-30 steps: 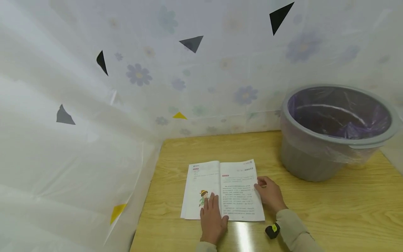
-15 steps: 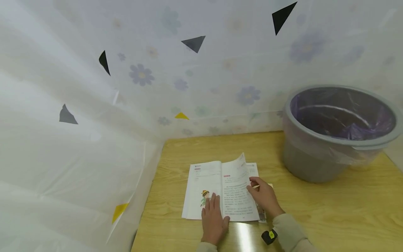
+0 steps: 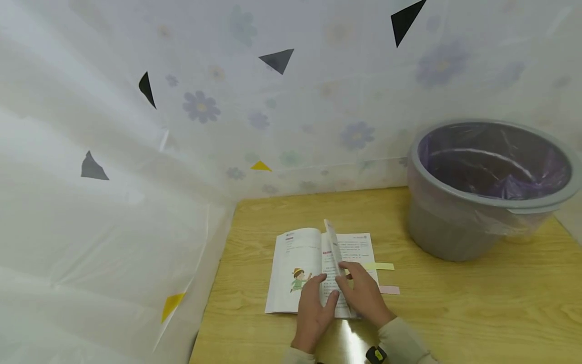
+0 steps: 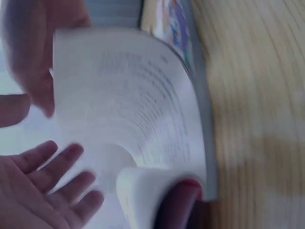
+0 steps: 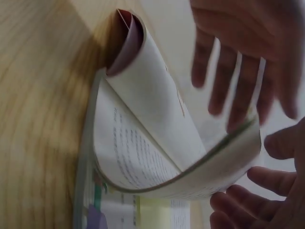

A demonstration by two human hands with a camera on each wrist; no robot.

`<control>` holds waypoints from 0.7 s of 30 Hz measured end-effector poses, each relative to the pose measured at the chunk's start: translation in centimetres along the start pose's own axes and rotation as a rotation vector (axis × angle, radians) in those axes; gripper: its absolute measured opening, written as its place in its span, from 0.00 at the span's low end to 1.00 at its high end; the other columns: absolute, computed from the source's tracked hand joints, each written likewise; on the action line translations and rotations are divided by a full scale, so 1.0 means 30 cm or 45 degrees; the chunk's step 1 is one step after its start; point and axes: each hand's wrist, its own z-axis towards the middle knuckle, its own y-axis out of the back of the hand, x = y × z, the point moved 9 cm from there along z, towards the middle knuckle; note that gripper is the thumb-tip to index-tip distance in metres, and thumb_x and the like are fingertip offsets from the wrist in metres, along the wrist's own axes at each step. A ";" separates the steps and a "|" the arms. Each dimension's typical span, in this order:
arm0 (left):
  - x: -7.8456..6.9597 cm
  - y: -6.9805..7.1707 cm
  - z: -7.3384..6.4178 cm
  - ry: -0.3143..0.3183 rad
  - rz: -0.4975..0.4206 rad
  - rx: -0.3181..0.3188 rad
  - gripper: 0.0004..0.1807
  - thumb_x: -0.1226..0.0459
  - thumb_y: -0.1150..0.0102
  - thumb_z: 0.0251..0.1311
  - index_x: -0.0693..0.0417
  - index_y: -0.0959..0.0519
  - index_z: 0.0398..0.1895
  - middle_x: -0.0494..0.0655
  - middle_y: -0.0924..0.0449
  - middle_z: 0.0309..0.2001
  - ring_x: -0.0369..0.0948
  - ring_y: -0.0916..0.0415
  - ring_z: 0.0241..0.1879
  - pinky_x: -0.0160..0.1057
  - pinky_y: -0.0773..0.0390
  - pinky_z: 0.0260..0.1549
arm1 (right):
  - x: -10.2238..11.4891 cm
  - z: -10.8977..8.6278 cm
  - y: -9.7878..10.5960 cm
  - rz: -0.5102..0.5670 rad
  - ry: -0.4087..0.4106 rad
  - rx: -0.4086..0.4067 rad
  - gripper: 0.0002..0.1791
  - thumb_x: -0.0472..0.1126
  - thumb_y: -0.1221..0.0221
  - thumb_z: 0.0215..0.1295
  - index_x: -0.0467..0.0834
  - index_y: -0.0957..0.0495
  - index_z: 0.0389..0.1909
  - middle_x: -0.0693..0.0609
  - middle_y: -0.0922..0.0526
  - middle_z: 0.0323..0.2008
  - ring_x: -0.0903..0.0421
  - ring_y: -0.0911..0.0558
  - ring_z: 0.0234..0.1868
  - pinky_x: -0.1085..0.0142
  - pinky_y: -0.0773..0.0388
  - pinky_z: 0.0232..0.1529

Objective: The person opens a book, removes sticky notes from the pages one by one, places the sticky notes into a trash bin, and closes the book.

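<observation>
An open paperback book (image 3: 291, 298) lies on the table, with printed text and a cartoon figure in a yellow hat on its left page. A leaf (image 3: 334, 242) stands up near the middle, bent in a curve in both wrist views. Against its outer side lie the fingers of my right hand (image 3: 364, 296); in the right wrist view the thumb (image 5: 281, 141) stands slightly off its edge. My left hand (image 3: 313, 311) is by the gutter, its fingers (image 4: 59, 169) spread and holding nothing. A yellow tab (image 3: 384, 266) and a pink tab (image 3: 390, 289) stick out on the right.
A large grey tub (image 3: 441, 227) lined with clear purple plastic stands on the wooden table (image 3: 477, 303) at the right. Flowered plastic sheeting (image 3: 282, 126) covers the back, and white sheeting hangs left. A black device (image 3: 375, 354) sits by my right cuff.
The right-hand leaf has risen from nearly flat to upright, moving left with my right hand. The page beneath and two tabs have come into sight. My left hand has shifted slightly right.
</observation>
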 end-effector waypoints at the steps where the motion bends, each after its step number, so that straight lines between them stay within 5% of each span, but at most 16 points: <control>1: -0.013 0.000 -0.001 -0.010 -0.036 0.007 0.22 0.58 0.41 0.63 0.56 0.24 0.59 0.51 0.17 0.53 0.50 0.21 0.57 0.50 0.22 0.57 | 0.012 -0.003 -0.004 -0.015 0.038 -0.016 0.19 0.39 0.41 0.69 0.40 0.24 0.59 0.44 0.20 0.58 0.50 0.16 0.48 0.54 0.18 0.48; 7: -0.015 0.009 -0.002 0.087 -0.028 -0.019 0.27 0.61 0.35 0.55 0.56 0.25 0.59 0.45 0.14 0.40 0.40 0.18 0.40 0.39 0.19 0.40 | 0.039 -0.020 -0.036 0.034 0.115 0.033 0.16 0.34 0.45 0.69 0.38 0.20 0.56 0.43 0.20 0.62 0.43 0.20 0.62 0.46 0.26 0.63; 13: 0.064 0.004 -0.011 0.308 0.005 -0.018 0.31 0.67 0.34 0.50 0.54 0.28 0.62 0.40 0.24 0.26 0.31 0.34 0.24 0.30 0.34 0.23 | 0.021 -0.052 -0.081 0.103 0.101 0.137 0.17 0.37 0.43 0.69 0.43 0.20 0.57 0.48 0.24 0.67 0.44 0.25 0.68 0.47 0.27 0.65; 18: 0.101 0.016 -0.022 0.347 0.039 -0.086 0.32 0.71 0.39 0.52 0.56 0.30 0.64 0.51 0.14 0.45 0.43 0.16 0.41 0.41 0.18 0.38 | -0.014 -0.077 -0.097 0.111 0.078 0.074 0.19 0.35 0.38 0.64 0.43 0.22 0.56 0.49 0.21 0.60 0.51 0.18 0.55 0.58 0.18 0.53; 21: 0.122 0.036 -0.026 0.340 0.036 -0.130 0.33 0.73 0.41 0.53 0.57 0.31 0.67 0.56 0.19 0.58 0.50 0.19 0.55 0.50 0.18 0.52 | -0.049 -0.093 -0.128 0.124 -0.021 0.116 0.21 0.36 0.38 0.63 0.45 0.23 0.57 0.51 0.20 0.57 0.56 0.18 0.46 0.65 0.19 0.46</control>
